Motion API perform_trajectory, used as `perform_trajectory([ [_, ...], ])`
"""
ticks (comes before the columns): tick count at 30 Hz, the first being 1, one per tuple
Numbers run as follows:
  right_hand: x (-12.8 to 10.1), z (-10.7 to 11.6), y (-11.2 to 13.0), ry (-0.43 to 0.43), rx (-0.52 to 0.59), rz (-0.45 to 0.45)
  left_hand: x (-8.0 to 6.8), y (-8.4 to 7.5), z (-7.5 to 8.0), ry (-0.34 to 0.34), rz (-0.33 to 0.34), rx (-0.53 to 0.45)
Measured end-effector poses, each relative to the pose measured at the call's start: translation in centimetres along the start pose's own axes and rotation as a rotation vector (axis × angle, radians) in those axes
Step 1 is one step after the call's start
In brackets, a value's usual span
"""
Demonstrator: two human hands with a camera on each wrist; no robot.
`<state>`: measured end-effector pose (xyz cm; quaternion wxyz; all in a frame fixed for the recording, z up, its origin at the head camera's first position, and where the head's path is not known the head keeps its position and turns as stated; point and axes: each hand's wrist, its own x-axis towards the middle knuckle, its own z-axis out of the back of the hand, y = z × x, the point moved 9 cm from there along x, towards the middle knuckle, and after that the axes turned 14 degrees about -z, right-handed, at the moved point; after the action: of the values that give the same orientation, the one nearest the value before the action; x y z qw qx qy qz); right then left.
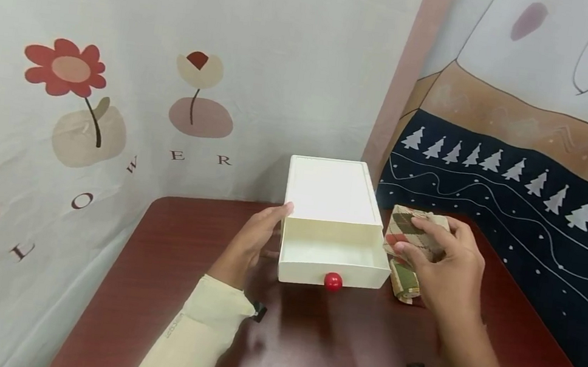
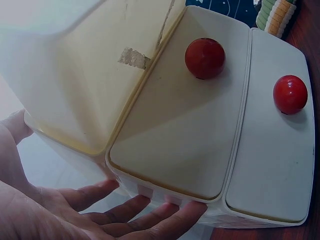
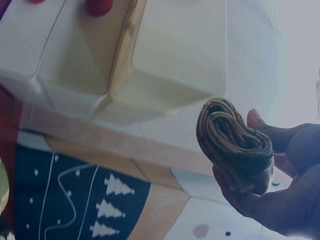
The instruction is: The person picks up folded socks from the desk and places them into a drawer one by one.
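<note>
A white drawer cabinet (image 1: pixel 329 189) stands on the table. Its top drawer (image 1: pixel 333 274), with a red knob (image 1: pixel 334 282), is pulled out, and two more drawers below it (image 2: pixel 172 115) are closed. My left hand (image 1: pixel 257 234) rests against the cabinet's left side, fingers fairly straight and fingertips touching the wall. To the right of the drawer, my right hand (image 1: pixel 450 261) grips a folded plaid cloth (image 1: pixel 410 231) between thumb and fingers. In the right wrist view the cloth (image 3: pixel 232 142) shows its rolled end. Below it lies a green rolled cloth (image 1: pixel 403 281), partly hidden.
The dark red table (image 1: pixel 160 289) carries everything. Behind it hangs a pale curtain (image 1: pixel 288 54) printed with flowers, and on the right a navy cloth (image 1: pixel 491 195) with white trees borders the table. Another striped bundle (image 2: pixel 277 17) shows beyond the cabinet in the left wrist view.
</note>
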<state>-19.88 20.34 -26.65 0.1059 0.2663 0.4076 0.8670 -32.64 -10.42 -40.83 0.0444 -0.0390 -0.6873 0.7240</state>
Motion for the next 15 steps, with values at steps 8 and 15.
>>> perform_trajectory([
  [8, -0.6, -3.1, 3.1, 0.085, 0.048, 0.070, 0.0, -0.2, -0.1, -0.003, -0.006, -0.001],
  [15, -0.9, -6.8, 4.7, 0.214, 0.070, 0.066, 0.1, 0.1, 0.1, -0.013, -0.003, -0.011],
])
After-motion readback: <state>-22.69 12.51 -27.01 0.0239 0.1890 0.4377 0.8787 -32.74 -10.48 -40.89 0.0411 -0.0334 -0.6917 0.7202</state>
